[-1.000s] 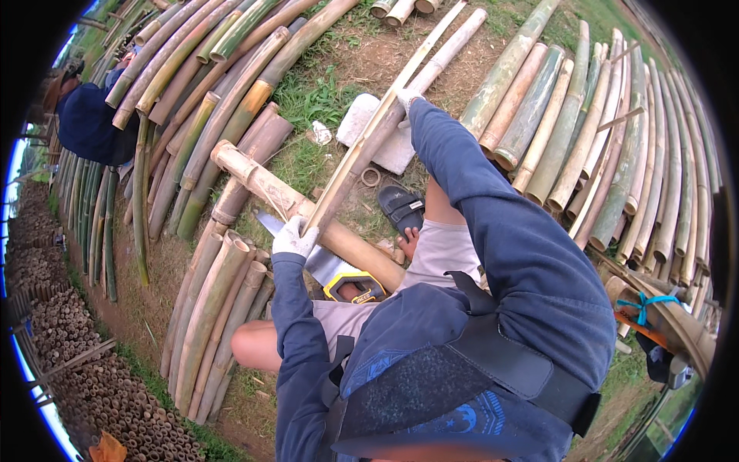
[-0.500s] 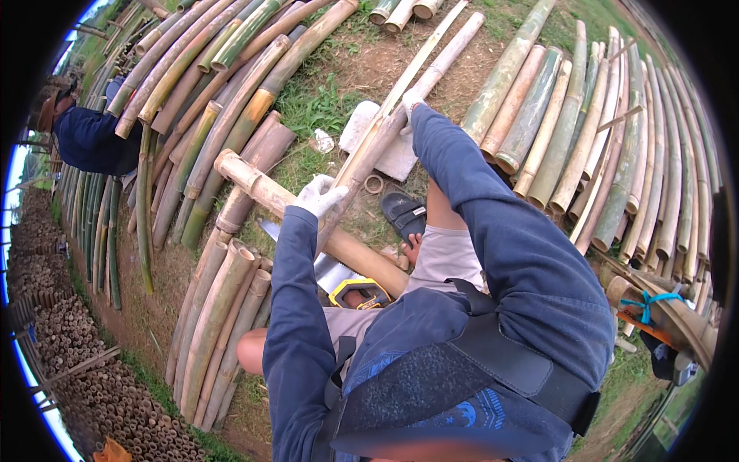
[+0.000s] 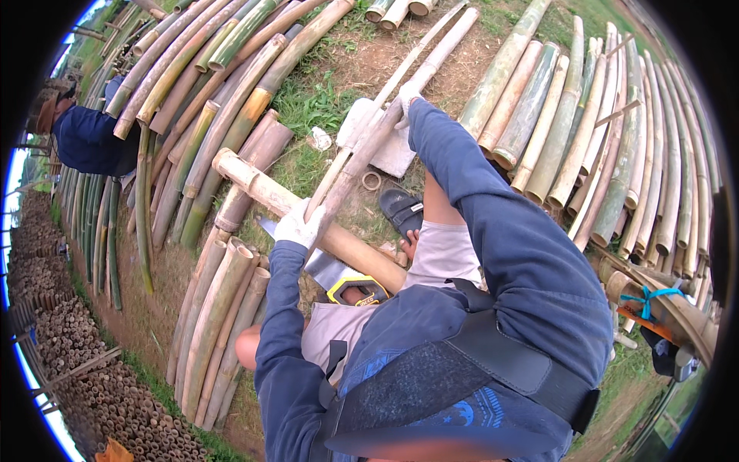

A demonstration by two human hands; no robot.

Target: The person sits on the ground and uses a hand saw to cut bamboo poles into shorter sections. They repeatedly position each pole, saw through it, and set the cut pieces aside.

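A long bamboo pole (image 3: pixel 359 163) slants away from me, with a thin pale bamboo strip (image 3: pixel 400 71) running along its left side. My left hand (image 3: pixel 299 225), in a white glove, is closed round the near end of the pole and strip. Further up, my gloved right hand (image 3: pixel 406 100) is wrapped round the pole. Beneath the near end lies a thick bamboo length (image 3: pixel 356 250), crosswise. A handsaw with a yellow and black handle (image 3: pixel 359 291) rests by my leg, its blade (image 3: pixel 329 268) partly under that thick bamboo.
Bamboo poles lie in rows at the left (image 3: pixel 239 100) and right (image 3: pixel 573 115). Cut bamboo pieces (image 3: pixel 219 331) sit at my left. Pale slabs (image 3: pixel 396 156) and a bamboo ring (image 3: pixel 371 182) are near my sandal (image 3: pixel 399 211). Another person (image 3: pixel 92 138) bends at far left.
My left hand has moved down and left along the pole, toward me. The pole and strip have shifted slightly, and a gap shows between them near my left hand.
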